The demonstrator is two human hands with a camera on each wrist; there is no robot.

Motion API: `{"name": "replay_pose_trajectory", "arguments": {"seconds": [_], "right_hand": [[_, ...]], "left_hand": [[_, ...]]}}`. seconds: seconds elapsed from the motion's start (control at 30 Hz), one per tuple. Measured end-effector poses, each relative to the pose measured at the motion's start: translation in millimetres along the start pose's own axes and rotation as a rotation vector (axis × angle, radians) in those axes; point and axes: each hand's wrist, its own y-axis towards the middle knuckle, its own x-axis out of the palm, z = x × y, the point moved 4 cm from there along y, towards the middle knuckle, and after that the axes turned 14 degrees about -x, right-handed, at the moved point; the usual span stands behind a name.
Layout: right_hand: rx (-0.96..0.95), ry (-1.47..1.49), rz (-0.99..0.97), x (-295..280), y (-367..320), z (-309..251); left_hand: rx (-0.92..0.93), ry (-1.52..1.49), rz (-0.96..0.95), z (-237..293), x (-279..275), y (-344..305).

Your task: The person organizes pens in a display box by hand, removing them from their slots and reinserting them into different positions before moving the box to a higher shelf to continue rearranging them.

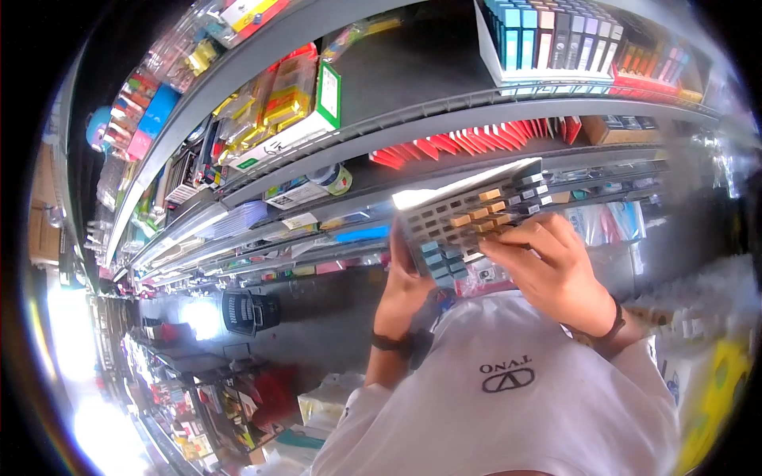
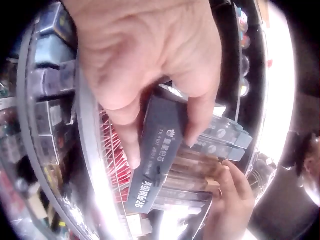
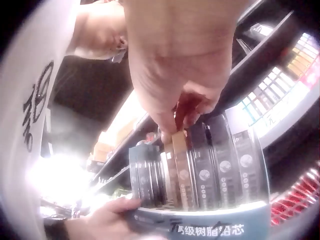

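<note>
I hold a grey display tray [image 1: 444,208] of slim boxes in front of the shop shelves. It carries tan, blue and grey boxes in rows. My left hand [image 1: 399,279] grips the tray from below and behind, fingers curled round its edge [image 2: 159,150]. My right hand [image 1: 508,242] reaches over the tray from the right. Its fingertips pinch the top of one tan box [image 3: 181,165] that stands in the row, with dark boxes [image 3: 220,160] beside it. In the right wrist view the left hand [image 3: 107,216] shows under the tray's printed front [image 3: 210,227].
Grey shelves [image 1: 444,119] full of stationery rise ahead: a white display box [image 1: 556,40] of blue and grey packs at top right, red packs [image 1: 476,136] below it. A black basket [image 1: 248,311] stands in the aisle at the left. Yellow and white goods [image 1: 714,381] lie lower right.
</note>
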Motion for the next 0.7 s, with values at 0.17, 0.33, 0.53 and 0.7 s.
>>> {"name": "replay_pose_trajectory", "arguments": {"seconds": [0.17,0.33,0.53,0.7], "right_hand": [[-0.052,-0.058,-0.028,0,-2,-1],[-0.133,-0.237,-0.047,-1,-1,-6],[-0.117,-0.187,-0.044,2,0,-4],[-0.014,-0.079,0.040,-1,3,3]], "left_hand": [[0.019,-0.032,-0.010,9,9,-1],[0.025,-0.009,-0.017,2,-1,3],[-0.024,-0.033,-0.026,-6,-10,5],[0.018,0.003,-0.032,1,1,4]]}}
